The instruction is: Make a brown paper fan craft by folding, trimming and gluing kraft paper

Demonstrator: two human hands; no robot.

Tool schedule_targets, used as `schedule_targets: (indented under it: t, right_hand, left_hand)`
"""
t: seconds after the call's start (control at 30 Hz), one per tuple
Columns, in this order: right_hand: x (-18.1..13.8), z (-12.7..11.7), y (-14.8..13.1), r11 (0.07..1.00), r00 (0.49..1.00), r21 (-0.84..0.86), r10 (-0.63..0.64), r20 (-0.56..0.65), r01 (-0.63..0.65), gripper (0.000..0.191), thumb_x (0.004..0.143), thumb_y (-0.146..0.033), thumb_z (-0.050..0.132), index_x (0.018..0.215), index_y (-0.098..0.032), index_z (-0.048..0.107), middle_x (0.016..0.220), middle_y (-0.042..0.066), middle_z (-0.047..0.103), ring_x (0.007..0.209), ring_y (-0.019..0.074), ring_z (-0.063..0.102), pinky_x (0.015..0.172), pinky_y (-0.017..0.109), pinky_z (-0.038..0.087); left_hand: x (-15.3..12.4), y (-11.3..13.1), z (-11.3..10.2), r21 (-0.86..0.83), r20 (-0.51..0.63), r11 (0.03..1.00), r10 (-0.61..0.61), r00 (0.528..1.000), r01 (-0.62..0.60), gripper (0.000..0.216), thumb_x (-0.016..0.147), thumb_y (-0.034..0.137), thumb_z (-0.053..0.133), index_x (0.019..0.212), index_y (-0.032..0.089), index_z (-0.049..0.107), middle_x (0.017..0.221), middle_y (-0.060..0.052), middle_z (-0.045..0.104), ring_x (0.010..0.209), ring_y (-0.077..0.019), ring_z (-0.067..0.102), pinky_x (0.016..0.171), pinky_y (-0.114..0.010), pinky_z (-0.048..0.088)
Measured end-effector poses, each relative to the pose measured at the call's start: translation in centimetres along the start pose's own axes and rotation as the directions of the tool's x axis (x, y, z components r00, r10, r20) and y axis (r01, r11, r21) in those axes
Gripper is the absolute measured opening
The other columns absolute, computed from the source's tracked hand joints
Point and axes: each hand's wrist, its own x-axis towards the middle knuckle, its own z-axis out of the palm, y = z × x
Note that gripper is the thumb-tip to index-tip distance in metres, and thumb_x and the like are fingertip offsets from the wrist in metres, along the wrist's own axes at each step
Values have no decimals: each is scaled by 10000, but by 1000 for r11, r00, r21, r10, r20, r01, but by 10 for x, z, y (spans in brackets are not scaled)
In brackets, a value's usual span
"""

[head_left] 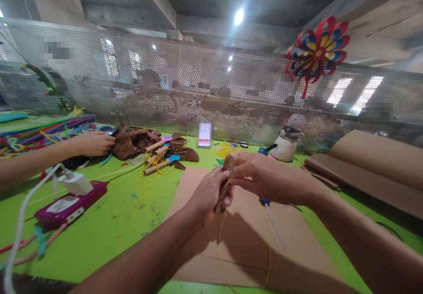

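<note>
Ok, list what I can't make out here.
Head view: the brown roll, partly covered by the left hand.
Head view: the yellow string, cut off by the bottom edge.
Head view: the phone screen, too small and blurred to read.
Head view: the dark object by the other person's hand, too small to identify.
Head view: details behind the perforated panel, blurred by it.

Matt roll [228, 166]; smooth, matt cardboard sheet [244, 258]; glossy plastic power strip [71, 205]; perforated metal screen [185, 69].
</note>
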Motion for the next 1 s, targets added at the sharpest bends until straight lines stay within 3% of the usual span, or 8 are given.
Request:
schedule_targets:
  t: [0.17,0.33,0.43,0.6,0.67,0.8,1.0]
  right_hand:
    - [-10,-4,6,968,998,248,17,62,-32,222,915,-155,499,857,-178,712,772,21,685,673,115,570,643,246,409]
    - [-19,8,-17,958,996,279,-81,39,67,214,911,-142,511,799,-182,690,832,39,681,806,135,591,737,263,434]
    - [-18,13,-18,954,995,287,-69,-78,88,201,898,-119,516,796,-166,682,852,53,674,832,139,588,757,275,441]
    - [-16,9,11,933,947,360,105,-305,12,175,886,-200,552,769,-167,677,726,23,641,695,125,561,678,270,448]
    - [-18,10,12,900,962,423,15,-271,105,166,870,-182,568,738,-154,665,729,24,632,696,116,559,675,255,451]
    - [-23,21,-12,846,970,476,-234,-71,239,134,856,-116,560,770,-131,661,796,50,645,801,129,579,749,248,452]
    - [-25,34,-45,913,945,304,-313,99,271,166,867,-102,525,754,-142,640,779,39,632,769,132,552,695,231,412]
  left_hand:
    - [3,-3,-6,-73,18,996,-50,999,51,130,848,321,502,811,199,483,574,68,465,389,-43,356,387,-154,270]
    - [7,-7,-7,-82,0,996,-20,1000,20,125,838,310,521,845,187,546,588,58,475,425,-55,382,431,-179,333]
    - [6,-6,-6,-42,-14,999,-24,1000,23,119,821,304,534,865,194,541,586,61,476,428,-60,409,426,-177,334]
    - [6,-7,-9,83,59,995,-67,996,62,131,862,332,460,863,206,495,584,51,518,364,-67,394,349,-176,261]
    - [7,-7,-10,54,53,998,-41,998,38,143,870,335,473,912,201,507,636,42,545,397,-66,432,372,-174,297]
    - [6,-7,-10,-42,-26,999,-29,999,28,154,875,315,519,962,188,523,665,26,558,506,-85,520,483,-191,405]
    - [10,-5,-11,-155,-99,988,-29,995,13,93,919,268,464,947,189,504,676,-1,599,556,-115,576,536,-222,453]
